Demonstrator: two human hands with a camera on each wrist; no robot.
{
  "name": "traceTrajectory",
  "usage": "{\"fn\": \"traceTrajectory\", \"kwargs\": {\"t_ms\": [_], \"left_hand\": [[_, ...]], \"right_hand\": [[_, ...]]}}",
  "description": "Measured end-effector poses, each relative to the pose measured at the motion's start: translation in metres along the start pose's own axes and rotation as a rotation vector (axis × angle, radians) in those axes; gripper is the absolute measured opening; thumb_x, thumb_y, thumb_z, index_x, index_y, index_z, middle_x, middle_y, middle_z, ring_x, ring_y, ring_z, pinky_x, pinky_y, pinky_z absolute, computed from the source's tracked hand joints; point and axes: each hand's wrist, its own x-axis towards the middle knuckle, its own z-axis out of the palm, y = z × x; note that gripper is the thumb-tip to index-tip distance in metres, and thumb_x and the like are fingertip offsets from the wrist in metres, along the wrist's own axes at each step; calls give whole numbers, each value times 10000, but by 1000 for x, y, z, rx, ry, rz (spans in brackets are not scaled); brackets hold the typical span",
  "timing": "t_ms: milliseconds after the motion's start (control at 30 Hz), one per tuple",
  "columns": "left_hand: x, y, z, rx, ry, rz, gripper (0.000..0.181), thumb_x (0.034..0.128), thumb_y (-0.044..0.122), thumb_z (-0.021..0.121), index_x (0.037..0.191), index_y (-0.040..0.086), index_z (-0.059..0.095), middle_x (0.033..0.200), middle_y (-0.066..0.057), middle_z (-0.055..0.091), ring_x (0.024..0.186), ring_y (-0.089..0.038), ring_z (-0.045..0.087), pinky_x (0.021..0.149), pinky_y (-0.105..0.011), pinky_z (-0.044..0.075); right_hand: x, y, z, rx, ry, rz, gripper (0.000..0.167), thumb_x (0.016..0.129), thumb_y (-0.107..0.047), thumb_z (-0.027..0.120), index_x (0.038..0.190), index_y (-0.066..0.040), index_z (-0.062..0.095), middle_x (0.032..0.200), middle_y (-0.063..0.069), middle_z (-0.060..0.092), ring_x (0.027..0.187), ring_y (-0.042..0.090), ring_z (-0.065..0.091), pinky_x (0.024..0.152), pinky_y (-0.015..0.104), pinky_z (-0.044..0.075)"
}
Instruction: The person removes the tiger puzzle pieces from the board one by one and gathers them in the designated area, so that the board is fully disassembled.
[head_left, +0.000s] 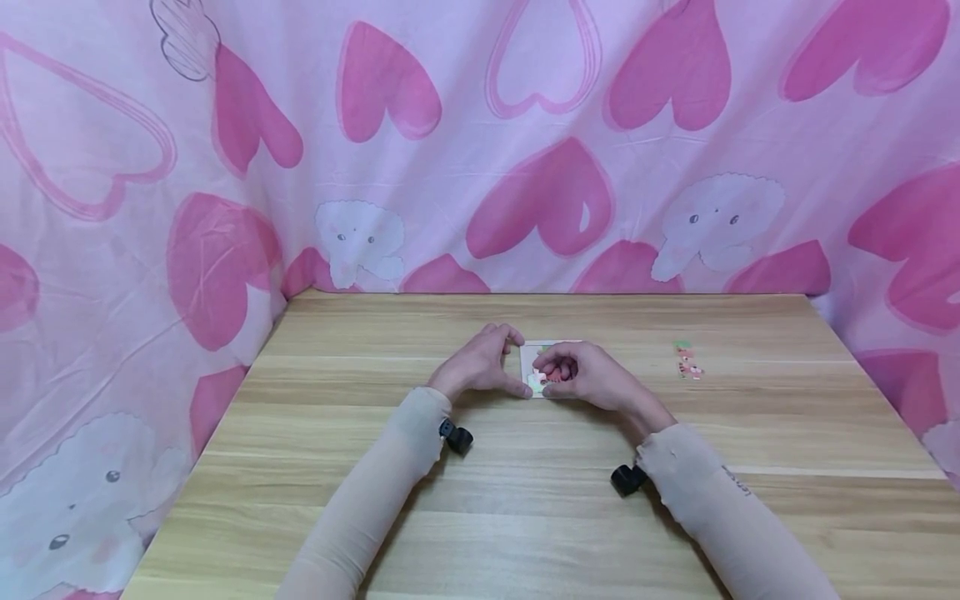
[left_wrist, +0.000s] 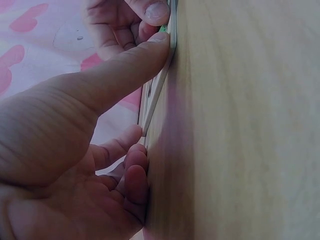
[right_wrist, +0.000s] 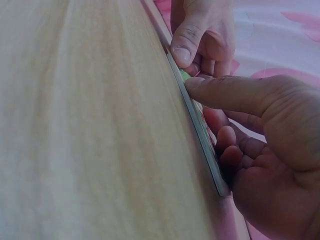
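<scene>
Left hand (head_left: 480,360) first: thumb and fingers are spread around the left end of a small, flat puzzle board (head_left: 528,357), the thumb out straight against its near edge and a fingertip at the far left corner; the left wrist view shows the other fingers curled loosely beside it. Below that wrist, a black wrist camera (head_left: 459,438) sits at the cuff of a pale beige left sleeve (head_left: 367,508), on which no writing can be read. Next comes the board itself, flat on the wood-grain table (head_left: 480,533) between the two hands, with a light rim and green, white and red picture parts (head_left: 536,382) showing at its near side. Right hand (head_left: 596,377) lies over the board's right part, thumb straight at the near edge, just beside the left thumb, fingers bent inward over the red part; whether they pinch a piece cannot be told. Another black camera (head_left: 627,480) is at that wrist. Farther right, well apart from the board, lie loose puzzle pieces (head_left: 688,369) in green and red. Dark lettering (head_left: 737,481) runs along the right sleeve (head_left: 735,517), seemingly starting "Le"; the rest is too small to read.
</scene>
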Motion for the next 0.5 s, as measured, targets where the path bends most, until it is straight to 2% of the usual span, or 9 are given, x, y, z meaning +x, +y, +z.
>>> {"fn": "traceTrajectory", "kwargs": {"t_ms": [500], "left_hand": [[0, 0, 0, 2, -2, -9, 910, 758, 372, 1064, 1489, 143, 573, 1337, -65, 571, 1220, -226, 584, 1081, -408, 534]], "right_hand": [[1, 0, 0, -34, -14, -9, 378, 915, -63, 915, 1271, -71, 785, 1090, 57, 740, 995, 220, 647, 849, 256, 545]]}}
